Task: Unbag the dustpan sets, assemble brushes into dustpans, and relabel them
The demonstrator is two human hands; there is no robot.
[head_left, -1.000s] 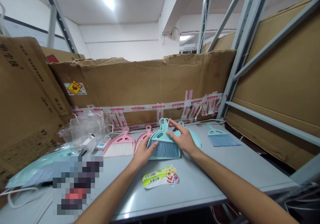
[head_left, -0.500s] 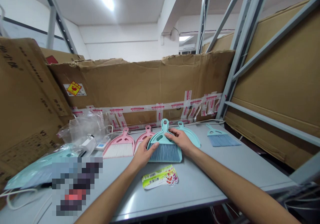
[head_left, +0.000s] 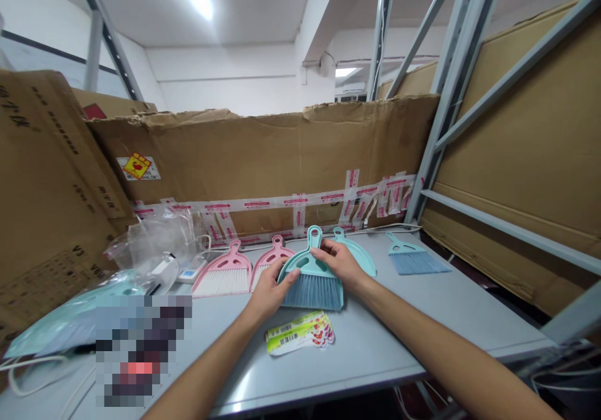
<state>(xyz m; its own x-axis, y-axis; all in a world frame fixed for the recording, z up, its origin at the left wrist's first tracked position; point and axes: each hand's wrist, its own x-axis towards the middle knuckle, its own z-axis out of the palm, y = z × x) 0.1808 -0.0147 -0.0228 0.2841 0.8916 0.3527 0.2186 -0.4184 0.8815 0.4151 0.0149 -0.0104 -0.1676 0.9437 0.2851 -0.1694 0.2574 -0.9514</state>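
Between my two hands is a teal dustpan with a blue-bristled hand brush (head_left: 313, 288) nested in it, tilted, handles up. My left hand (head_left: 272, 287) grips its left edge, thumb on the front of the brush. My right hand (head_left: 342, 262) holds the upper right side near the handle, its fingers partly behind. Just in front lie several green-and-white printed cards (head_left: 300, 333). Behind my right hand stands another teal dustpan (head_left: 360, 254). A separate teal brush (head_left: 416, 260) with blue bristles rests farther right.
Left of my hands are two pink dustpan sets, one (head_left: 225, 273) fully seen, the other (head_left: 270, 257) partly covered. Clear plastic bags (head_left: 164, 238) and bagged teal sets (head_left: 89, 307) lie farther left on the grey table (head_left: 375, 363). A cardboard wall (head_left: 263, 157) closes the back.
The held dustpan and brush have tilted, the handle leaning slightly to the right and the bristle end dipping lower. Both hands keep their hold.
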